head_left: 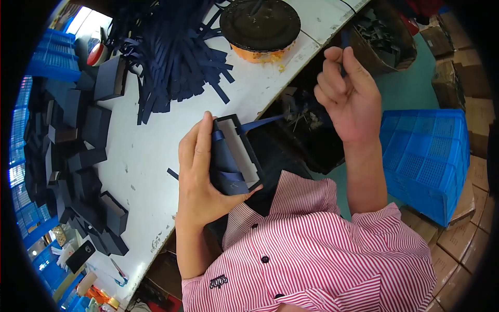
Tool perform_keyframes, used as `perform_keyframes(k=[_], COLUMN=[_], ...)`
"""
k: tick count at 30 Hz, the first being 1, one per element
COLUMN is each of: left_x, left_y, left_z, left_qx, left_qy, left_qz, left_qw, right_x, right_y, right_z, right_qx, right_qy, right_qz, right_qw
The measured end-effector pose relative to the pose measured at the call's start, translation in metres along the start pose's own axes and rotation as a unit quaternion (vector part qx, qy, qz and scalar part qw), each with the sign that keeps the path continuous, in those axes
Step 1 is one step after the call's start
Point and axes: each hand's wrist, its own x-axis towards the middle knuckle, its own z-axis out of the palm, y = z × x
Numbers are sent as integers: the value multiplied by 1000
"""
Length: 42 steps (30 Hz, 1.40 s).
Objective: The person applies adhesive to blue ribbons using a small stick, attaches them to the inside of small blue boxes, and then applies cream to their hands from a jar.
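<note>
My left hand (196, 179) grips a small dark navy box (236, 153) over the table's front edge, thumb at the near end and fingers along the far side. The box's open side shows a pale greyish inside. Blue ribbon bands cross it, and one ribbon (260, 123) sticks out to the right with a loose end. Raised at the right, my right hand (347, 88) is closed in a pinch, its other fingers curled. A short strip of dark blue ribbon (345, 39) shows at its fingertips, partly hidden by them.
Cut navy ribbons (176, 62) lie heaped on the white table (130, 182) beside a black-topped orange tub (260, 31). Many dark boxes (93, 125) are piled at the left. A bin of scraps (382, 39), a blue crate (423, 156) and cartons (447, 265) stand at the right.
</note>
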Motion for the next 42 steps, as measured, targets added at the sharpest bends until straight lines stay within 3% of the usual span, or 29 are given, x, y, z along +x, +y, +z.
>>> perform_keyframes(k=[5,12,15,28,39,42], left_x=[10,15,16,23,24,24], left_y=[11,12,10,1,-6,-8], left_z=[8,13,13,17,17,18], left_qx=[-15,-20,-19,19,37,34], left_qy=[-10,-21,-21,46,47,59], left_qz=[26,30,28,19,16,17], left_qw=[999,999,999,999,998,998], right_x=[-4,11,19,34,28,24], right_y=[12,28,37,41,43,40], right_z=[20,15,17,20,17,22], right_qx=[-201,-292,-338,-383,-385,-393], right_qy=[115,102,109,141,165,166], right_qz=[12,-11,-93,-101,-56,-82], right_qw=[973,951,930,907,906,901])
